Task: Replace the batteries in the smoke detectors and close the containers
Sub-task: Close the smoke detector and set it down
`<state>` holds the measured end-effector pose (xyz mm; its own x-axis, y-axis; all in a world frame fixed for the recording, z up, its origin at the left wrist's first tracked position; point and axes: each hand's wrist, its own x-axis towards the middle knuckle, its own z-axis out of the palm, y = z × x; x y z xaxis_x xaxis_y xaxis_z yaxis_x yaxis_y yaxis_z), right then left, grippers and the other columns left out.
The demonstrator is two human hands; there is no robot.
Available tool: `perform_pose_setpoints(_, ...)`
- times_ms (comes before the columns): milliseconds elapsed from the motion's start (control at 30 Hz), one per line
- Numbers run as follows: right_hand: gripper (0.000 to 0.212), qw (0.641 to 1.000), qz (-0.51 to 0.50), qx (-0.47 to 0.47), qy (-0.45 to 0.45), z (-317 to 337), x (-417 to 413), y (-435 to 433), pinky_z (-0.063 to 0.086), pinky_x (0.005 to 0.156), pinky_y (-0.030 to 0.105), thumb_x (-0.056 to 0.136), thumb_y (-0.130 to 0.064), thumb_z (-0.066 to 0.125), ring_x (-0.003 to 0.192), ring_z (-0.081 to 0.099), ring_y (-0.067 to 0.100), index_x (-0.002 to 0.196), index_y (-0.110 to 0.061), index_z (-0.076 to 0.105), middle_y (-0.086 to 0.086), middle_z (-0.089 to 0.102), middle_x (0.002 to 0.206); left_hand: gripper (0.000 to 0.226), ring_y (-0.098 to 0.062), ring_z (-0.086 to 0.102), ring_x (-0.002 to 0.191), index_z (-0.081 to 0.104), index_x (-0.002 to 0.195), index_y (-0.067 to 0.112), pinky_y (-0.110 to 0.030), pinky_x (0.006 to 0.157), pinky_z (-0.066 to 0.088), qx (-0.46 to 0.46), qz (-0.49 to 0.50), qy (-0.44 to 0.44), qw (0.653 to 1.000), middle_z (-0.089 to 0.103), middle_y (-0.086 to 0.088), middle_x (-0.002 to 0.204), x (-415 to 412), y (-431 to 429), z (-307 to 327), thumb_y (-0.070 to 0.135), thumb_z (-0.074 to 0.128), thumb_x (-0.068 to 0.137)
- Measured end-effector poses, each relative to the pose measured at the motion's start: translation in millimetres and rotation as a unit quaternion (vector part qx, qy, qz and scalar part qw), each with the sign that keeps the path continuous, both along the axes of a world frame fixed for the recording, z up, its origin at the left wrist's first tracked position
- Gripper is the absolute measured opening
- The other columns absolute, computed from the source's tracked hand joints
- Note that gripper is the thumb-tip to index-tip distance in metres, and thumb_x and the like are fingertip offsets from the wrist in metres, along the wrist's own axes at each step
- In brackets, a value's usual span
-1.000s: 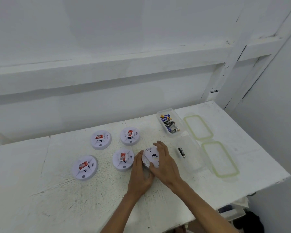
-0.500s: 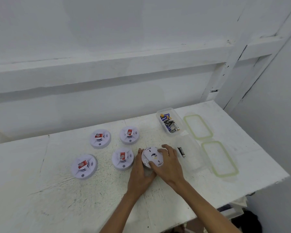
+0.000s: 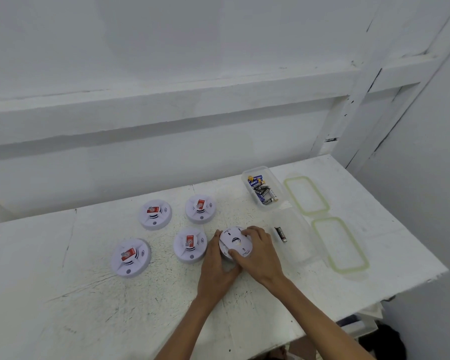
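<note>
Upturned detector (image 3: 235,241) sits low at surface (image 3: 89,307), back face up. Left hand (image 3: 216,266) cups left rim, right hand (image 3: 260,253) curls over right rim; both grips closed on it. Loose battery (image 3: 280,234) lies just right of right hand, long axis near-to-far, so right hand is nearer.

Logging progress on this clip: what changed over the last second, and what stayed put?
The right hand slid rightward round the rim of the overturned white round plastic smoke detector, uncovering more of its back. Both hands still grip it; the left hand barely moved. The four face-up white detectors, loose black battery, clear plastic battery container and two green-rimmed lids stayed put.
</note>
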<state>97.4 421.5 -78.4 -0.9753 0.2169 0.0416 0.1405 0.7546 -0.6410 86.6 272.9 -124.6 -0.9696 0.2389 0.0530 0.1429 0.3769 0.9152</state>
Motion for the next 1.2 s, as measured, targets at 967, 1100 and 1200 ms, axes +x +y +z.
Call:
perform_pose_setpoints(967,0.067,0.996,0.082,0.015,-0.042,5.7,-3.8,13.3,0.040,0.107,0.031,0.083,-0.042,0.060,0.138,0.035,0.017,0.147,-0.031,0.042,-0.008,0.035,0.155,0.095,0.001,0.020,0.153,0.009,0.156,0.041,-0.019,0.122,0.026,0.018,-0.042,0.021,0.999,0.018,0.020,0.166,2.5,-0.3,9.6,0.032,0.075,0.088)
perform_pose_setpoints(1100,0.068,0.994,0.100,0.009,-0.048,5.9,-4.9,16.7,0.038,0.112,0.032,0.084,-0.051,0.060,0.140,0.036,0.014,0.147,-0.034,0.041,-0.010,0.033,0.157,0.092,-0.001,0.030,0.150,0.017,0.155,0.042,-0.019,0.119,0.031,0.031,-0.026,0.013,0.999,0.029,0.019,0.162,2.5,-0.3,10.7,0.046,0.075,0.084)
perform_pose_setpoints(1200,0.069,0.994,0.098,-0.010,-0.044,5.8,-5.8,18.4,0.039,0.111,0.032,0.081,-0.059,0.060,0.137,0.042,0.011,0.143,-0.034,0.043,-0.013,0.037,0.155,0.094,0.002,0.031,0.148,0.018,0.155,0.039,-0.012,0.115,0.031,0.038,-0.021,0.003,0.999,0.030,0.021,0.161,2.5,0.1,12.5,0.049,0.077,0.082)
